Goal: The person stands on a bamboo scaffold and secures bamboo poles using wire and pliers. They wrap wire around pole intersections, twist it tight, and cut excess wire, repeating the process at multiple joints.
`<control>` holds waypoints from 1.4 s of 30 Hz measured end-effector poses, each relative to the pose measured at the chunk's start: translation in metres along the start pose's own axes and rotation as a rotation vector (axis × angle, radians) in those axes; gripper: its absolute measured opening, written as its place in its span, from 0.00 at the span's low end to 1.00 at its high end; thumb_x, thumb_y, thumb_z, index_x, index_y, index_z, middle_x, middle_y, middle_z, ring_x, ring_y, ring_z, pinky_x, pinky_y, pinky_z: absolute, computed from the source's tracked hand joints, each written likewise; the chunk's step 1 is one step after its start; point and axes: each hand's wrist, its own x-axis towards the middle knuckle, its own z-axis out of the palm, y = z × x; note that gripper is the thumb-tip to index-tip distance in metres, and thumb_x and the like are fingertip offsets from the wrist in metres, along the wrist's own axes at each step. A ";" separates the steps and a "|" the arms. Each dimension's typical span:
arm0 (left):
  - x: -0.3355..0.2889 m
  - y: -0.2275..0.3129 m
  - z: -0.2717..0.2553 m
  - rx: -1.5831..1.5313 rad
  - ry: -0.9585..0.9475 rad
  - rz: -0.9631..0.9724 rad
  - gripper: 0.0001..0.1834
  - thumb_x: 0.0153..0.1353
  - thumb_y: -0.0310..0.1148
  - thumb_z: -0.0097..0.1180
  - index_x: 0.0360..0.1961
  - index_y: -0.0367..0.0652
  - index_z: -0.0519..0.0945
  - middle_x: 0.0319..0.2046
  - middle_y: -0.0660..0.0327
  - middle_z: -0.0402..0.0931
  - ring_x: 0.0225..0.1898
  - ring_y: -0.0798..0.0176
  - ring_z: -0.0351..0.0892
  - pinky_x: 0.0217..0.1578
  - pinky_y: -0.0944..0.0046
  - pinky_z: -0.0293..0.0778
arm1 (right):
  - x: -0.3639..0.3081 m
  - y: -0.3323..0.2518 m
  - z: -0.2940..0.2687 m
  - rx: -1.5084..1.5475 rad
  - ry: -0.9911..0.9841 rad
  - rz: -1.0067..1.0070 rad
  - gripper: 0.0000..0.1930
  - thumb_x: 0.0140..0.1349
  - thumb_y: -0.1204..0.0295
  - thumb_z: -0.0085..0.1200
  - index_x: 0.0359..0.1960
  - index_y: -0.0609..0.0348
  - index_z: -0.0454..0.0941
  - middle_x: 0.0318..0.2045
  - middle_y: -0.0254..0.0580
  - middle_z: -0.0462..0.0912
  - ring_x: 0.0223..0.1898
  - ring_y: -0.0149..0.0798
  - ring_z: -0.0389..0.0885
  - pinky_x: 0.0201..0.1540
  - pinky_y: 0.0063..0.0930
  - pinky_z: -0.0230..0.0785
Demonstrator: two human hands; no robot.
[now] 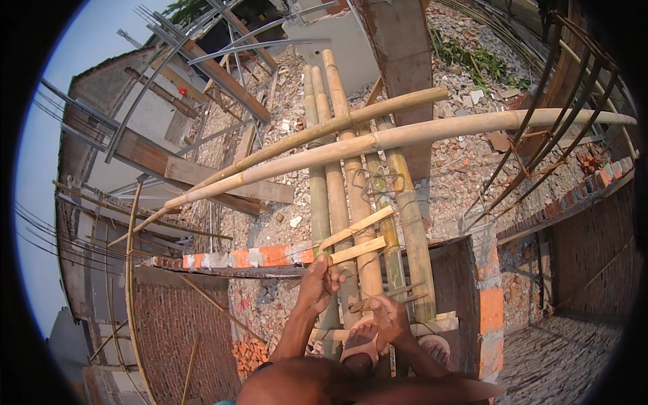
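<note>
Several bamboo poles (pixel 335 196) lie side by side beneath me, running away from my feet. Two pale wooden strips (pixel 358 251) rest across them. My left hand (pixel 318 285) is closed just below the strips' left ends, thumb up; whatever is in its fingers is too small to make out. Lower and to the right, my right hand (pixel 388 318) is closed with fingertips pinched at a thin, bent brown wire (pixel 356 306). Dark wire loops (pixel 379 185) lie on the poles farther off. My sandalled feet (pixel 361 343) stand on the poles close to the right hand.
Two long bamboo poles (pixel 378 140) cross over the others farther ahead. A brick wall top (pixel 250 258) runs beneath the poles, with a brick pillar (pixel 491 310) on the right. Steel reinforcement bars (pixel 540 135) stand at the right. Rubble (pixel 459 182) covers the ground below.
</note>
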 end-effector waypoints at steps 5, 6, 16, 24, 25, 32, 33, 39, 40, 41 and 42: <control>-0.014 -0.008 0.028 0.629 -0.060 0.397 0.21 0.79 0.55 0.43 0.39 0.48 0.73 0.22 0.64 0.78 0.21 0.77 0.63 0.21 0.73 0.53 | 0.002 -0.001 -0.001 -0.092 0.002 0.206 0.21 0.78 0.58 0.46 0.42 0.67 0.81 0.29 0.41 0.82 0.33 0.36 0.79 0.43 0.33 0.73; -0.014 -0.006 0.030 0.575 -0.028 0.346 0.21 0.79 0.54 0.44 0.39 0.47 0.73 0.23 0.63 0.79 0.22 0.77 0.64 0.23 0.73 0.55 | 0.002 -0.004 -0.001 -0.133 -0.167 0.154 0.21 0.78 0.58 0.46 0.41 0.66 0.81 0.29 0.40 0.81 0.33 0.35 0.78 0.43 0.33 0.73; 0.001 0.006 0.010 -0.162 -0.224 0.218 0.16 0.72 0.32 0.61 0.55 0.33 0.76 0.40 0.55 0.84 0.36 0.71 0.84 0.38 0.75 0.83 | 0.000 -0.019 -0.025 0.390 -0.005 0.311 0.21 0.80 0.55 0.46 0.37 0.61 0.77 0.18 0.21 0.61 0.20 0.18 0.56 0.22 0.19 0.49; -0.011 0.010 0.037 0.002 -0.156 0.409 0.26 0.72 0.31 0.60 0.66 0.31 0.70 0.42 0.49 0.86 0.32 0.71 0.84 0.32 0.74 0.83 | -0.002 -0.020 -0.020 0.044 -0.048 0.202 0.21 0.80 0.56 0.45 0.41 0.64 0.79 0.22 0.30 0.70 0.26 0.24 0.69 0.33 0.24 0.65; -0.011 0.011 0.036 -0.001 -0.154 0.412 0.26 0.72 0.31 0.60 0.66 0.31 0.70 0.41 0.49 0.86 0.31 0.71 0.84 0.32 0.74 0.83 | -0.002 -0.021 -0.020 0.075 -0.090 0.242 0.21 0.80 0.56 0.45 0.42 0.64 0.80 0.23 0.32 0.72 0.27 0.26 0.71 0.34 0.25 0.67; -0.009 0.011 0.019 0.181 -0.079 0.387 0.24 0.72 0.33 0.61 0.62 0.29 0.72 0.41 0.45 0.87 0.31 0.69 0.84 0.32 0.72 0.81 | 0.001 -0.025 -0.009 -0.173 -0.064 0.002 0.20 0.80 0.59 0.45 0.49 0.65 0.81 0.30 0.40 0.82 0.33 0.33 0.81 0.41 0.29 0.74; -0.010 0.009 0.020 0.203 -0.074 0.374 0.24 0.72 0.33 0.61 0.62 0.28 0.72 0.41 0.45 0.87 0.31 0.69 0.84 0.32 0.72 0.81 | 0.002 -0.025 -0.008 -0.134 -0.048 0.057 0.19 0.79 0.59 0.46 0.50 0.66 0.81 0.31 0.41 0.83 0.33 0.33 0.81 0.40 0.29 0.74; -0.014 -0.002 0.029 0.041 -0.102 0.285 0.17 0.72 0.31 0.60 0.55 0.30 0.75 0.42 0.46 0.86 0.33 0.67 0.85 0.33 0.71 0.83 | 0.008 -0.030 -0.002 -0.068 0.017 0.164 0.18 0.79 0.61 0.49 0.53 0.66 0.81 0.30 0.41 0.84 0.30 0.31 0.82 0.35 0.27 0.75; -0.014 -0.003 0.030 0.004 -0.121 0.255 0.15 0.72 0.30 0.60 0.54 0.31 0.75 0.43 0.45 0.86 0.33 0.67 0.86 0.33 0.71 0.83 | 0.008 -0.031 -0.002 -0.083 0.042 0.151 0.19 0.79 0.61 0.49 0.53 0.66 0.81 0.30 0.41 0.84 0.29 0.31 0.82 0.34 0.27 0.75; -0.014 -0.004 0.031 -0.046 -0.111 0.230 0.14 0.72 0.30 0.60 0.52 0.32 0.76 0.44 0.45 0.86 0.34 0.67 0.86 0.34 0.71 0.83 | 0.008 -0.031 -0.001 -0.096 0.062 0.143 0.19 0.79 0.61 0.48 0.53 0.66 0.81 0.29 0.41 0.84 0.28 0.31 0.81 0.33 0.27 0.75; -0.013 -0.005 0.031 -0.024 -0.122 0.245 0.13 0.72 0.30 0.60 0.51 0.33 0.76 0.45 0.45 0.85 0.34 0.67 0.85 0.33 0.71 0.83 | 0.008 -0.031 -0.001 -0.094 0.067 0.136 0.19 0.79 0.61 0.49 0.53 0.67 0.81 0.29 0.39 0.84 0.28 0.28 0.80 0.33 0.25 0.74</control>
